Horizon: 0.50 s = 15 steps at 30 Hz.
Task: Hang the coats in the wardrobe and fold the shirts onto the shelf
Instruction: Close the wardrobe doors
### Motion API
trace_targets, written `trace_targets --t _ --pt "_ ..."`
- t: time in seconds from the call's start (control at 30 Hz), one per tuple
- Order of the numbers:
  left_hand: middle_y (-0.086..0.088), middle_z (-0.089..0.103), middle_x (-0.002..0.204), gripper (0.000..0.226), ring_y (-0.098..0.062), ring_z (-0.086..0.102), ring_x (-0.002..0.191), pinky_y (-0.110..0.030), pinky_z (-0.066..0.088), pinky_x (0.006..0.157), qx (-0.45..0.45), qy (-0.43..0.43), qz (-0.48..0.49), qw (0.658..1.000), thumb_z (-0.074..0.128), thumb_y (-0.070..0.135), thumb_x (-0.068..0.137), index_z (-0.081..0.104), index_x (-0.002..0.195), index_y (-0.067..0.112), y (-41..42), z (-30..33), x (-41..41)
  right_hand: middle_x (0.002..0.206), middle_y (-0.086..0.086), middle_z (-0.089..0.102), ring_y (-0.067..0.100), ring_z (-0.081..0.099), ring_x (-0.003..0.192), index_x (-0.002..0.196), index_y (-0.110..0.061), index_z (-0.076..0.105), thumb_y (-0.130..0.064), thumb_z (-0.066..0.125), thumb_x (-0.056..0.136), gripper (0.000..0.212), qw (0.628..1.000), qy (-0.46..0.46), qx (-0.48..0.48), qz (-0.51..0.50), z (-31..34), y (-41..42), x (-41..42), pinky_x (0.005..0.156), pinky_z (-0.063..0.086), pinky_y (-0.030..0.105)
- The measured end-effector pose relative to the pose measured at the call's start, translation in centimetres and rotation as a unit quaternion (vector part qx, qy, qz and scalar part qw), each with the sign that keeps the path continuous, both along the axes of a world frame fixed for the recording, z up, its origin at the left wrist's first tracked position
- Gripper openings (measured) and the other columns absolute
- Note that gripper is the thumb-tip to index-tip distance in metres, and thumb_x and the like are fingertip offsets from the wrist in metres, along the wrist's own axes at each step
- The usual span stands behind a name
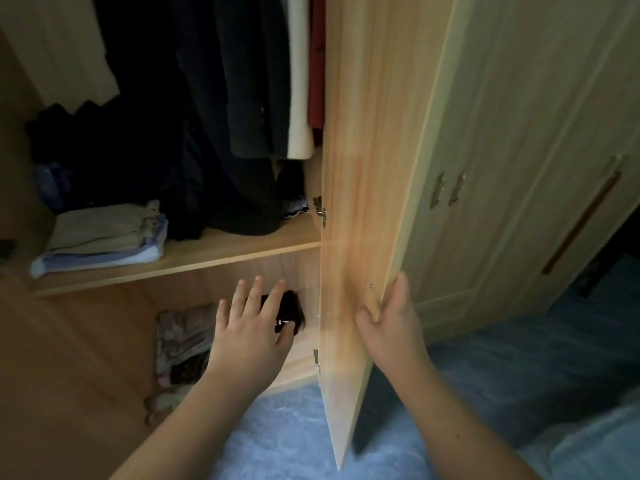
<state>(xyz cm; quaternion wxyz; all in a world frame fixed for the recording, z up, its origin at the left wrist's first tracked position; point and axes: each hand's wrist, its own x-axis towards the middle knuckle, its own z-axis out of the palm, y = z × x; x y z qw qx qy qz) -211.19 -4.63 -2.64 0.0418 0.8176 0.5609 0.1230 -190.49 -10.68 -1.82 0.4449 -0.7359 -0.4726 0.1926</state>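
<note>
1. My right hand (389, 313) grips the free edge of the open wardrobe door (360, 168), with the thumb on the inner face and the fingers behind the edge.
2. My left hand (251, 323) is spread wide and holds nothing. It reaches toward the lower compartment, in front of a dark item (291, 311).
3. Dark coats (221, 81) hang inside.
4. Folded shirts (104, 237) lie stacked on the shelf (214, 254), at its left.

Before you, the wardrobe shelf (242, 249) carries folded shirts (104, 237) at its left end; right of them dark coat hems (239, 209) rest on it, more clothes (83, 161) behind.
</note>
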Motion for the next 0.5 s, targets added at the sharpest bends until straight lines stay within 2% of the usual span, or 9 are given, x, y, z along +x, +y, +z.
trace_targets --t 0.03,0.07,0.1,0.13,0.17,0.3,0.4,0.5 --pt "0.001 0.001 0.167 0.065 -0.024 -0.009 0.153 -0.050 0.003 0.123 -0.003 -0.005 0.016 1.000 0.031 0.056 0.099 0.004 0.156 0.037 0.2 -0.3 -1.1 0.115 -0.005 0.060 0.019 0.063 0.100 0.137 -0.023 0.028 -0.030 0.062 0.084 0.063 1.000 -0.011 -0.012 0.019 -0.4 0.1 -1.3 0.079 0.053 0.034" --pt "0.001 0.002 0.167 0.065 -0.024 -0.008 0.153 -0.050 0.004 0.123 -0.005 -0.011 0.031 0.999 0.031 0.056 0.099 0.004 0.156 0.037 0.3 -0.6 -2.3 0.133 -0.003 0.055 0.022 0.059 0.114 0.147 -0.025 0.019 -0.034 0.061 0.086 0.075 0.998 -0.018 -0.030 0.043 -0.8 0.3 -2.7 0.093 0.052 0.040" --pt "0.001 0.003 0.167 0.066 -0.024 -0.007 0.153 -0.050 0.005 0.123 -0.007 -0.016 0.044 0.999 0.032 0.056 0.099 0.005 0.156 0.037 0.5 -0.9 -3.5 0.149 -0.001 0.042 0.022 0.049 0.130 0.154 -0.026 0.007 -0.036 0.060 0.089 0.085 0.996 -0.030 -0.045 0.069 -1.1 0.6 -4.4 0.106 0.044 0.040" --pt "0.000 0.005 0.166 0.067 -0.025 -0.005 0.153 -0.050 0.007 0.123 -0.007 -0.020 0.057 0.998 0.033 0.055 0.098 0.005 0.156 0.036 0.7 -1.1 -4.8 0.159 0.000 0.027 0.021 0.036 0.141 0.156 -0.025 -0.004 -0.036 0.059 0.092 0.090 0.993 -0.050 -0.049 0.094 -1.5 1.0 -6.2 0.114 0.033 0.035" --pt "0.000 0.006 0.166 0.068 -0.025 -0.004 0.153 -0.050 0.008 0.123 -0.005 -0.024 0.070 0.997 0.035 0.054 0.097 0.006 0.156 0.036 0.9 -1.2 -6.3 0.163 0.000 0.017 0.020 0.027 0.146 0.156 -0.023 -0.009 -0.035 0.058 0.093 0.093 0.990 -0.080 -0.040 0.113 -1.9 1.5 -8.1 0.116 0.026 0.033" --pt "0.001 0.009 0.166 0.069 -0.024 -0.002 0.153 -0.047 0.006 0.123 0.001 -0.040 0.127 0.991 0.037 0.053 0.098 0.005 0.156 0.037 2.2 -1.2 -13.1 0.164 0.004 0.011 0.024 0.025 0.144 0.154 -0.025 -0.017 -0.030 0.057 0.089 0.099 0.968 -0.194 0.028 0.156 -2.7 6.3 -15.0 0.116 0.032 0.040" --pt "0.001 0.010 0.166 0.069 -0.024 -0.003 0.153 -0.045 0.003 0.123 0.013 -0.046 0.150 0.988 0.036 0.052 0.098 0.002 0.156 0.038 3.9 -1.3 -18.5 0.165 0.001 -0.011 0.024 0.007 0.151 0.152 -0.022 -0.025 -0.030 0.056 0.089 0.103 0.944 -0.254 0.024 0.208 -3.3 11.8 -19.5 0.120 0.024 0.040" --pt "0.001 0.002 0.167 0.069 -0.024 -0.009 0.153 -0.045 0.001 0.123 0.003 -0.046 0.170 0.984 0.033 0.054 0.099 -0.004 0.156 0.039 6.4 -1.4 -22.9 0.158 -0.003 -0.029 0.026 -0.003 0.153 0.155 -0.019 -0.018 -0.027 0.059 0.088 0.102 0.931 -0.281 0.021 0.232 -3.4 17.6 -23.2 0.122 0.019 0.040"
